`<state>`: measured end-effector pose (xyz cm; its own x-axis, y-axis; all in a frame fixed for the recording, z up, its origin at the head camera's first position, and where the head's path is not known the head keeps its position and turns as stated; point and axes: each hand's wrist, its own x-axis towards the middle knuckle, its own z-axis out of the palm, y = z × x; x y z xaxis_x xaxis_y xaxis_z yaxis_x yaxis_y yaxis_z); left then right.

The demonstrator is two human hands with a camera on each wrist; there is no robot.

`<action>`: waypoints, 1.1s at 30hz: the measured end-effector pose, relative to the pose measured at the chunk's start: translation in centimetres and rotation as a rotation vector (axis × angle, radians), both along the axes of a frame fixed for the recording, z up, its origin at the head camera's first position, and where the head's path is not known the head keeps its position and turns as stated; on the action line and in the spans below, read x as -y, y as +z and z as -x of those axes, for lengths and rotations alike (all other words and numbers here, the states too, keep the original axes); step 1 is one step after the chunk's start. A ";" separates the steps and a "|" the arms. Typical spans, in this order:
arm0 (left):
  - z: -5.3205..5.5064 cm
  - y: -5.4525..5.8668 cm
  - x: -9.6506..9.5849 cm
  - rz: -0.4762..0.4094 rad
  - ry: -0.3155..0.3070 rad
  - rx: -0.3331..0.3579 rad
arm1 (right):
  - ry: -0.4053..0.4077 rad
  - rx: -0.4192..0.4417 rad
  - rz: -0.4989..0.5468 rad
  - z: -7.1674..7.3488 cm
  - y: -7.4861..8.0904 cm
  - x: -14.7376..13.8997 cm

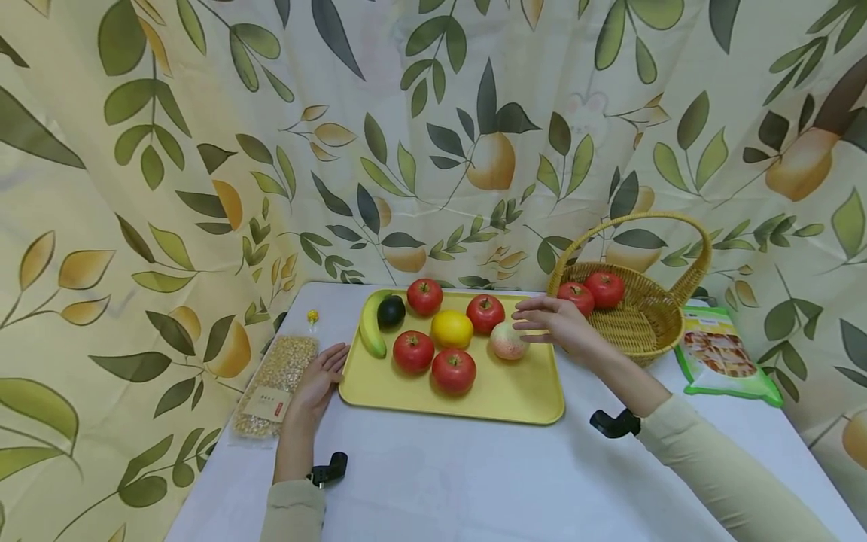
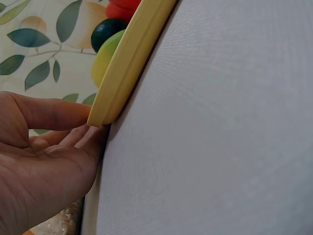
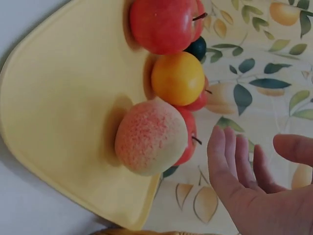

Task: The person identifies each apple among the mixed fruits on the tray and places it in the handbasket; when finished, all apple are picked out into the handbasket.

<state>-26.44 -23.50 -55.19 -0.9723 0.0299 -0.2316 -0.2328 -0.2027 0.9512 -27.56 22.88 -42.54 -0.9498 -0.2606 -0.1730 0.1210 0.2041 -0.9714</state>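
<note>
On the white table [image 1: 433, 482], the head view shows a speckled peach [image 1: 508, 343] on the yellow tray [image 1: 511, 395], right of the apples [image 1: 454, 371]; the right hand [image 1: 565, 324] hovers just beside it. At the left wrist, the left hand [image 2: 46, 166] touches the tray's rim, its fingers loosely curved. At the right wrist, the right hand's relaxed fingers stand clear of the peach, thumb wide apart.
</note>
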 end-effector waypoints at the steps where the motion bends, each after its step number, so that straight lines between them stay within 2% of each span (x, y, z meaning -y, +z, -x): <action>1: 0.0 0.0 0.0 -0.002 -0.002 -0.002 | 0.007 0.003 0.000 0.0 0.0 0.1; 11: -0.1 0.1 0.2 -0.003 -0.011 -0.017 | 0.067 0.016 -0.045 -0.1 -0.9 1.8; 25: 0.1 -0.3 -0.1 0.012 0.002 0.007 | 0.133 0.058 -0.011 0.1 -2.5 3.0; 33: 0.2 -0.3 0.1 0.011 0.003 -0.004 | 0.179 0.065 0.008 -0.1 -3.5 3.9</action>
<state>-26.59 -23.59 -55.50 -0.9734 0.0242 -0.2279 -0.2282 -0.1926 0.9544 -27.44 18.95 -46.08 -0.8751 -0.4258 -0.2299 0.1460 0.2206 -0.9644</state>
